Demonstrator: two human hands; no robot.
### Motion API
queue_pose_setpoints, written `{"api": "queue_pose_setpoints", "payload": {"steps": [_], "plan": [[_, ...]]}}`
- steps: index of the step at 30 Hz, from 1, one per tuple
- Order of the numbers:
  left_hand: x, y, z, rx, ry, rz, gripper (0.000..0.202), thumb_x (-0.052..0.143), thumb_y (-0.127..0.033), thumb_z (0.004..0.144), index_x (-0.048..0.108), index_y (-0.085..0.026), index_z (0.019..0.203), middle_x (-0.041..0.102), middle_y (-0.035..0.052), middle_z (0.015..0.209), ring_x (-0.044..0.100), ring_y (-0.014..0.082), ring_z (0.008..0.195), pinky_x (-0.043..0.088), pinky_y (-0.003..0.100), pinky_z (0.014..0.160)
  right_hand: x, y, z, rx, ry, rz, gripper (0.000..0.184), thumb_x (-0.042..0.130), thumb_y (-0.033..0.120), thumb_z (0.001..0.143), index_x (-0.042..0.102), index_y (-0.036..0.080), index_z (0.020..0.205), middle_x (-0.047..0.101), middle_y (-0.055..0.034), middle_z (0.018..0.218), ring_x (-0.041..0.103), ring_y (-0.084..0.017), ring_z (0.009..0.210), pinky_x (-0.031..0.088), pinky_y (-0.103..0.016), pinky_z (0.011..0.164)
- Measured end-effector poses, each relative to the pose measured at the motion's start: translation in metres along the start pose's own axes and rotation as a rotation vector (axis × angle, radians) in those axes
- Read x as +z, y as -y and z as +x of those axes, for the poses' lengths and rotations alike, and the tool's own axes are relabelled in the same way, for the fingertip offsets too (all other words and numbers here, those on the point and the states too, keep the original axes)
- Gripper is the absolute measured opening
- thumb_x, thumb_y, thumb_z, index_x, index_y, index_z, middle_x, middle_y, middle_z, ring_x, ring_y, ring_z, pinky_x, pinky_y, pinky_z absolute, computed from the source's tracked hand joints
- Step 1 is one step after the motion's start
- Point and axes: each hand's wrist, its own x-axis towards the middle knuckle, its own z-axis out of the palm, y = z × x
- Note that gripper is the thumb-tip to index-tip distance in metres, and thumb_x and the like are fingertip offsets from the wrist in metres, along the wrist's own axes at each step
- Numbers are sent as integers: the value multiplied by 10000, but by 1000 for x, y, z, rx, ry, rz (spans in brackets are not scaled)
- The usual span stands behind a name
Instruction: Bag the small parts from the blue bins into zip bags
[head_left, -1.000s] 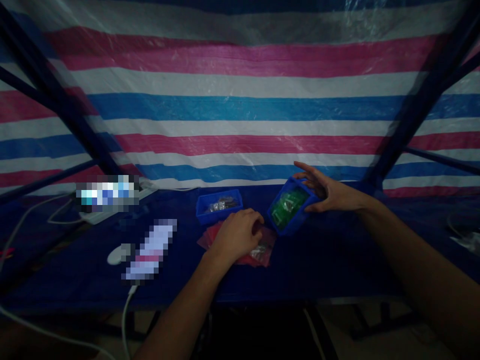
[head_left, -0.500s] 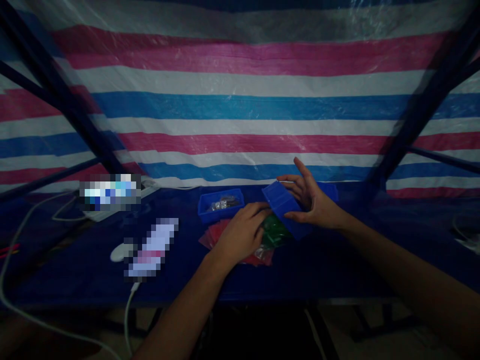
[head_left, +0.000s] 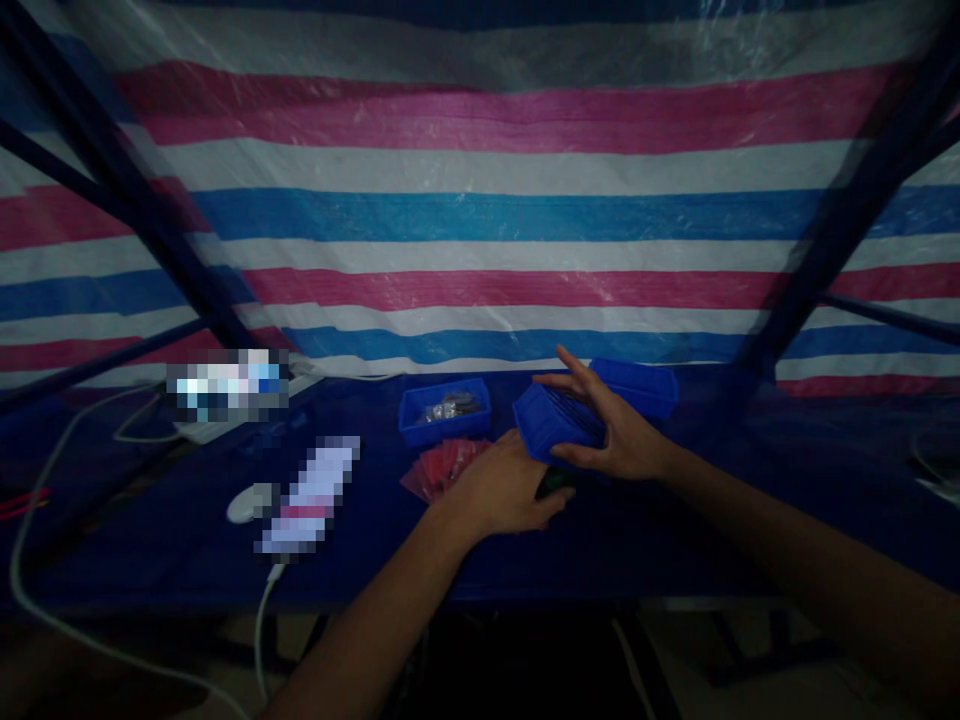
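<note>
My right hand [head_left: 611,430] grips a small blue plastic bin [head_left: 551,428], turned nearly upside down above the dark blue table [head_left: 675,520]. My left hand [head_left: 502,490] lies just below the bin, fingers curled over something dark green that I cannot make out. Red plastic bags [head_left: 442,465] lie under and left of that hand. Another blue bin [head_left: 444,412] with small metal parts stands behind them. A third blue bin [head_left: 637,385] sits behind my right hand.
A striped pink, white and blue tarp [head_left: 480,200] hangs behind the table between dark frame bars. At the left lie a white power strip [head_left: 202,428], a white round device [head_left: 241,505] with a cable, and two blurred-out items.
My right hand tipped the blue bin from tilted to overturned and moved it left, and the green contents dropped out. My left hand slid right to beneath the bin.
</note>
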Motion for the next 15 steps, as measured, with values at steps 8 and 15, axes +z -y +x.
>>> {"api": "queue_pose_setpoints", "payload": {"steps": [8, 15], "plan": [[3, 2, 3, 25, 18, 20, 683, 722, -426, 900, 451, -203, 1486, 574, 142, 1481, 507, 317, 1419, 391, 490, 1215, -1, -4, 0, 35, -28, 58, 1138, 857, 436, 796, 128, 355, 1667, 484, -129, 1578, 464, -378, 1463, 346, -640, 1223], [6, 2, 2, 39, 10, 9, 727, 722, -422, 899, 407, -208, 1519, 487, 144, 1569, 427, 324, 1485, 370, 504, 1231, -1, -8, 0, 29, -34, 105, 1115, 858, 424, 799, 157, 343, 1662, 486, -130, 1570, 469, -365, 1458, 349, -613, 1230]]}}
